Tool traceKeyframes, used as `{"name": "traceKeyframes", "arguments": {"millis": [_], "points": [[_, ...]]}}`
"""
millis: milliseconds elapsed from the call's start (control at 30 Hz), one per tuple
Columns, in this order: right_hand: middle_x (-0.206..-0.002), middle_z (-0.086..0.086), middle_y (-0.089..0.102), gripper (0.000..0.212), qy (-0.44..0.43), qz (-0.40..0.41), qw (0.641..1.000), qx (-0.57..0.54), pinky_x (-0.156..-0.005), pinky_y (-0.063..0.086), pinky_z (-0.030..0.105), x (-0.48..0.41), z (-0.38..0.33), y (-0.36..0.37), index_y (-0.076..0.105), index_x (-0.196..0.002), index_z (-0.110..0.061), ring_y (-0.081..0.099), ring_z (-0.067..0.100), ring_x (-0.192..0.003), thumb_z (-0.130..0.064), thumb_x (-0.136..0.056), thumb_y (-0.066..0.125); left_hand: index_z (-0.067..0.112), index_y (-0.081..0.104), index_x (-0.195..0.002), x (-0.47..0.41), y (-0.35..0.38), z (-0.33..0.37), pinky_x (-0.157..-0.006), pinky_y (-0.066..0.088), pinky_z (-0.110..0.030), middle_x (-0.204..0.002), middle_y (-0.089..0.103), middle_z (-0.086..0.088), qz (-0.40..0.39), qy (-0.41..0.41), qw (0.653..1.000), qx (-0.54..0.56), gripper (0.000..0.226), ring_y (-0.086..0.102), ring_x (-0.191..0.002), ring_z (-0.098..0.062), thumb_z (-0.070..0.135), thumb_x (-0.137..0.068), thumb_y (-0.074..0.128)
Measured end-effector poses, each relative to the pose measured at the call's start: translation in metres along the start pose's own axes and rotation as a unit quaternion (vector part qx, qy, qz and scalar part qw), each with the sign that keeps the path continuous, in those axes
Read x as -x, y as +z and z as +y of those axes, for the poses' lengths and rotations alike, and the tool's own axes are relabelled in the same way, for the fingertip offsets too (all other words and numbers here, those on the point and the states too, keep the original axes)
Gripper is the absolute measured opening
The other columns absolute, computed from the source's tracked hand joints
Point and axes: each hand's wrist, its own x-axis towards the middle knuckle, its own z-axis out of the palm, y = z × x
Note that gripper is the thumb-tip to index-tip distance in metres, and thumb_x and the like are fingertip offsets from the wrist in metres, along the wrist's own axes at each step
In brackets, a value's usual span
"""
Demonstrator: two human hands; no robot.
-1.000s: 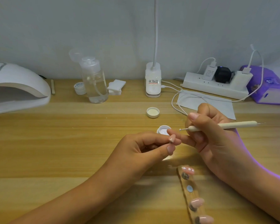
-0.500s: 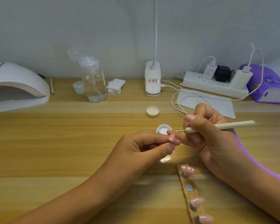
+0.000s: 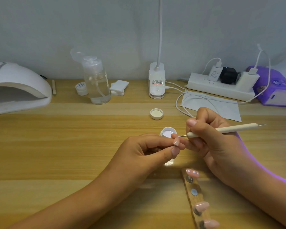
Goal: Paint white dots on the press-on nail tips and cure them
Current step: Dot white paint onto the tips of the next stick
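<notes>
The left hand (image 3: 147, 151) pinches a small pink nail tip (image 3: 176, 143) between thumb and finger, near the middle of the wooden table (image 3: 56, 146). The right hand (image 3: 210, 138) grips a cream dotting pen (image 3: 221, 129). Its thin metal point comes from 3 o'clock and sits right at the nail tip. The open white paint pot (image 3: 168, 132) is just behind, at 11 o'clock.

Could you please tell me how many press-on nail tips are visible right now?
4: one pinched in the left hand, three on the wooden strip: top, lower, bottom edge.
</notes>
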Motion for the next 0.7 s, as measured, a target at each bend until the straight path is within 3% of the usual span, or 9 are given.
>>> {"name": "traceKeyframes", "arguments": {"millis": [367,700], "points": [[-0.05,-0.001,0.043,0.027,-0.006,-0.022,1.0,0.013,-0.062,0.056,0.024,-0.0015,0.0026,-0.0038,0.053,-0.056,-0.022,0.045,0.005,-0.046,-0.018,-0.072,0.075,0.022,0.079,-0.089,0.0001,0.0001,-0.0002,-0.067,0.045,-0.017,-0.08,0.071,0.012,0.002,-0.012,1.0,-0.005,0.02,0.059,-0.077,-0.006,0.029,-0.073,0.069],[-0.05,0.001,0.04,0.027,0.003,0.0,1.0,-0.008,-0.058,0.055,0.023,-0.0012,-0.0001,0.0005,0.05,-0.055,-0.021,0.044,0.005,-0.045,-0.014,-0.076,0.064,0.019,0.079,-0.09,-0.001,0.0001,-0.001,-0.065,0.044,-0.013,-0.08,0.071,0.012,0.004,-0.009,1.0,-0.001,0.022,0.061,-0.077,-0.002,0.029,-0.072,0.07]]}}
